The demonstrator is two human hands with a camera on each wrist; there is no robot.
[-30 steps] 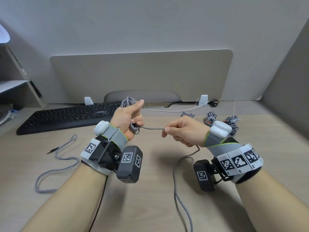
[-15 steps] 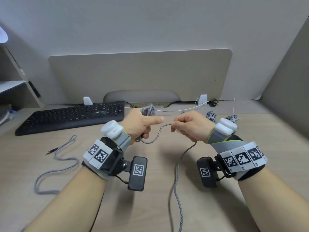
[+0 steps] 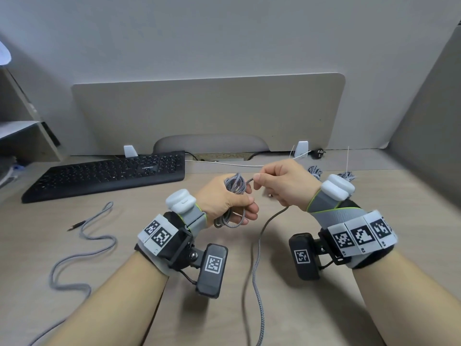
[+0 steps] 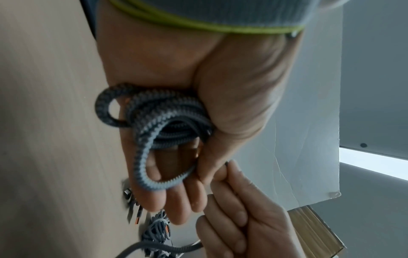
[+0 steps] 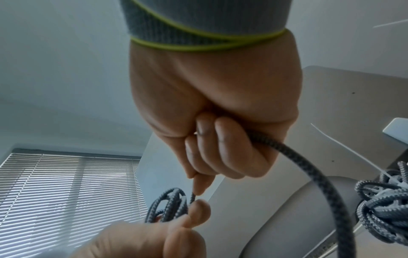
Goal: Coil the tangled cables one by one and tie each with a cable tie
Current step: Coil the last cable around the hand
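Braided cable (image 3: pixel 234 184) coiled in left hand (image 3: pixel 224 199); right hand (image 3: pixel 284 186) pinching it

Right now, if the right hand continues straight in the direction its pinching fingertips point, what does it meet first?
Probably the coil held in the left hand: the right hand points left at it, nearly touching. Depth is uncertain.

Even soft light; wide-angle edge warp; wrist views slightly blurred

Desk (image 3: pixel 311 308): keyboard (image 3: pixel 109 174), loose grey cable (image 3: pixel 82 245), tied coils (image 3: pixel 314 171).
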